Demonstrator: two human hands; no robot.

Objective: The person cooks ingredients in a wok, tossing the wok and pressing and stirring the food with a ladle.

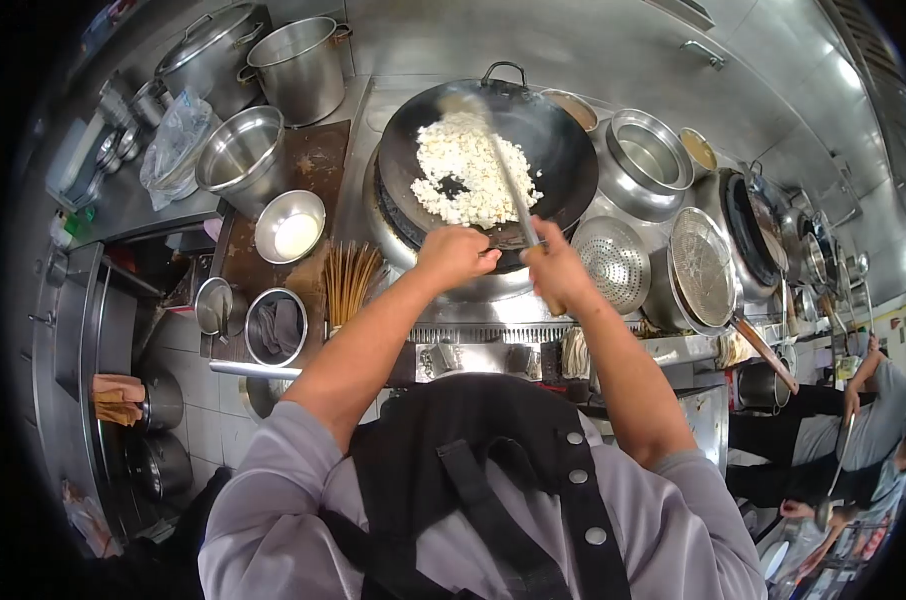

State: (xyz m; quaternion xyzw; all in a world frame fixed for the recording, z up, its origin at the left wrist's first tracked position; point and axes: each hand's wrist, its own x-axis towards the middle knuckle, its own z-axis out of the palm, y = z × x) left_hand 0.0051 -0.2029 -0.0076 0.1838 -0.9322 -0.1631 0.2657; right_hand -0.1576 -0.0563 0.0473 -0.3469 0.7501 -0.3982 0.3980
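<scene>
A large black wok (565, 150) sits on the stove in front of me. White, crumbly food that looks like rice (473, 165) covers its left and middle part. At the near rim, my left hand (458, 255) is closed on the wok's handle, which is mostly hidden by the fingers. My right hand (558, 268) grips the wooden handle of a long metal wok utensil (513, 180). Its shaft reaches across the food toward the far side of the wok. The utensil's head is smeared by motion, so ladle or spatula I cannot tell.
Bamboo sticks (350, 280), a white-filled bowl (291, 228) and steel pots (298, 75) stand left. To the right are a perforated strainer (611, 262), a wire skimmer (701, 265) and a round steel pan (651, 150). Another person (853, 430) works at far right.
</scene>
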